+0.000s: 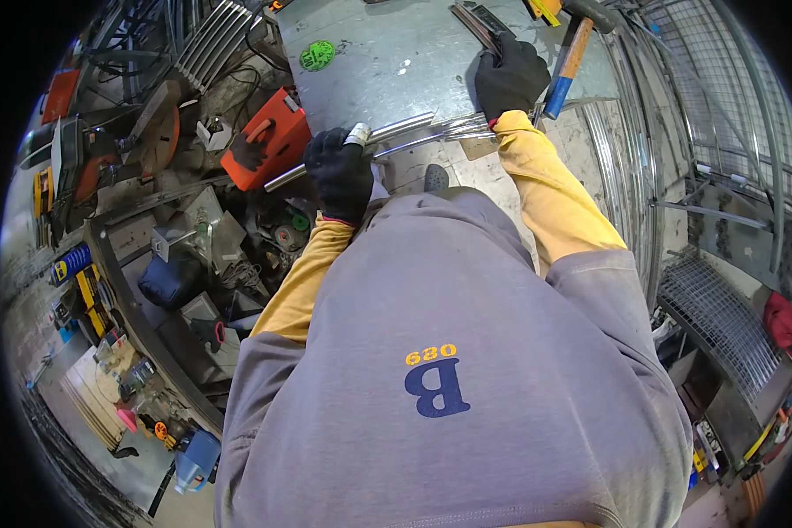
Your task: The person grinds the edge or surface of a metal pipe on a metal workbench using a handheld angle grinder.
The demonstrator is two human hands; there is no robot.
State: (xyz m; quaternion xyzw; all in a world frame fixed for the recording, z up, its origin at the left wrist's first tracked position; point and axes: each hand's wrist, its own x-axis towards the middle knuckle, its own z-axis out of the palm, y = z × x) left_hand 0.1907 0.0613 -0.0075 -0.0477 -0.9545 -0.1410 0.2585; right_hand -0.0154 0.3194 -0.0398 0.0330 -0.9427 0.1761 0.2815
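Observation:
My left hand [339, 174], in a black glove, is wrapped round a shiny metal tube [402, 126] at the near edge of the metal table [370, 53]. A whitish roll or wrap [358, 134] shows beside its fingers. My right hand [512, 77], also gloved in black, is closed on flat metal pieces [477, 25] on the table's right part. More shiny tubes [458, 129] lie below my right wrist. Just right of that hand is a hammer [570, 66] with an orange and blue handle.
A red-orange box [273, 141] stands left of the table. A green round sticker [317, 55] is on the tabletop. Long metal profiles [603, 150] and a wire mesh rack [722, 321] are at the right. A bin of scrap [141, 299] lies at the left.

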